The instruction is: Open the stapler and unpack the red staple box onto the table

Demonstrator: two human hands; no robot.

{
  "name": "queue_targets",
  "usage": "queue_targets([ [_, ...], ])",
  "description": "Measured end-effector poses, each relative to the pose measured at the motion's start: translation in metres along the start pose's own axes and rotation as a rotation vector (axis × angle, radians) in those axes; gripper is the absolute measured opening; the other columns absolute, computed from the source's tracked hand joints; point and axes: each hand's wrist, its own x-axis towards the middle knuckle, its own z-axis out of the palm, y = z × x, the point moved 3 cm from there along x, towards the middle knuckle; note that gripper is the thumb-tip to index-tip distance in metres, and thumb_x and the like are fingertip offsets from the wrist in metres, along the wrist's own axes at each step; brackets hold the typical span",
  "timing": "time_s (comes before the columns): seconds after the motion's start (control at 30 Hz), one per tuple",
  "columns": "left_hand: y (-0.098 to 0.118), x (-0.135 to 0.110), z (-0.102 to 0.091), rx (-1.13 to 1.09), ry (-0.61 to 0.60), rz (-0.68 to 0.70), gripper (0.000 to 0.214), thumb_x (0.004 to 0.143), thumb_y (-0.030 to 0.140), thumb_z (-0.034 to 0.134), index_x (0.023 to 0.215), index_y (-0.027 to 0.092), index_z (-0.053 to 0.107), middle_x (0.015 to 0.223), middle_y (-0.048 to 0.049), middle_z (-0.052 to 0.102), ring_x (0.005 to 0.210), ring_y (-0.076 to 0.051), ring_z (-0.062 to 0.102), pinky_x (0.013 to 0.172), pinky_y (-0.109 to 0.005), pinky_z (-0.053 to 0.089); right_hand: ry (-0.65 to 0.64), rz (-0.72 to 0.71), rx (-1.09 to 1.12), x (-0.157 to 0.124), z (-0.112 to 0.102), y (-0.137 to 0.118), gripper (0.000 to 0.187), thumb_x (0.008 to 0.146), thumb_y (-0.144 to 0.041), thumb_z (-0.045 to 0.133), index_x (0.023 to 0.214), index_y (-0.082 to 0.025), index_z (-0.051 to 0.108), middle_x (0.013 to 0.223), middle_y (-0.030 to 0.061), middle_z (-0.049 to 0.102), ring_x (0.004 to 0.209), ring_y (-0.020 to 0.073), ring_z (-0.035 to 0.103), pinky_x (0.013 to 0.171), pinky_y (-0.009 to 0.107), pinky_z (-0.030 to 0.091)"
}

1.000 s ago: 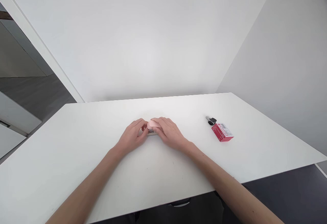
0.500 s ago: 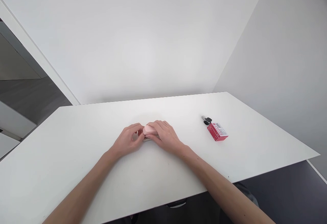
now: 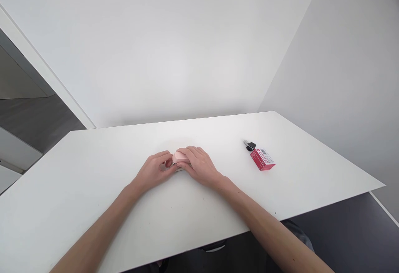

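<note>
A small pink stapler [image 3: 180,156] lies in the middle of the white table [image 3: 93,173]. My right hand [image 3: 201,166] is curled over its top and right side and grips it. From the left, my left hand [image 3: 154,171] meets the stapler's end with its fingertips pinched there. Most of the stapler's body is hidden under my fingers. A little metal shows beneath the pink top.
To the right on the table lies a small red box [image 3: 262,159] with a barcode label. A small black and silver tool [image 3: 249,145] rests just behind it. White walls rise behind and to the right. The table's near edge runs close below my forearms.
The pink top has come down toward the base and the metal beneath shows less. Both hands stay on the stapler. The view has shifted slightly.
</note>
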Motion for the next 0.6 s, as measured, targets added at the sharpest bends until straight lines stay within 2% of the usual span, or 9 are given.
queue_targets([
  [0.13, -0.0036, 0.0, 0.0011, 0.003, 0.005, -0.005, 0.043, 0.097, 0.048, 0.061, 0.068, 0.021, 0.047, 0.067, 0.0028, 0.046, 0.063, -0.013, 0.038, 0.059, -0.029, 0.033, -0.004, -0.004, 0.004, -0.0005, -0.0008, -0.0008, 0.018, 0.109, -0.031, 0.051, 0.124, -0.023, 0.057, 0.108, 0.0066, 0.07, 0.094, 0.0226, 0.064, 0.087, 0.038, 0.048],
  [0.3, -0.0025, -0.0003, 0.0007, 0.002, 0.002, 0.029, 0.043, 0.098, 0.048, 0.06, 0.067, 0.021, 0.051, 0.066, 0.0026, 0.047, 0.062, -0.013, 0.039, 0.058, -0.028, 0.035, -0.007, 0.0, 0.022, -0.0001, -0.0018, -0.0015, 0.018, 0.109, -0.031, 0.051, 0.124, -0.023, 0.057, 0.111, 0.007, 0.071, 0.095, 0.0229, 0.064, 0.087, 0.039, 0.048],
  [0.6, 0.0001, -0.0008, 0.001, 0.014, 0.019, 0.037, 0.045, 0.098, 0.047, 0.061, 0.064, 0.02, 0.048, 0.065, 0.0027, 0.045, 0.061, -0.012, 0.037, 0.057, -0.028, 0.033, -0.002, 0.024, 0.092, -0.0001, -0.0031, -0.0021, 0.016, 0.108, -0.032, 0.053, 0.12, -0.024, 0.059, 0.108, 0.0063, 0.071, 0.095, 0.0228, 0.064, 0.091, 0.04, 0.048],
])
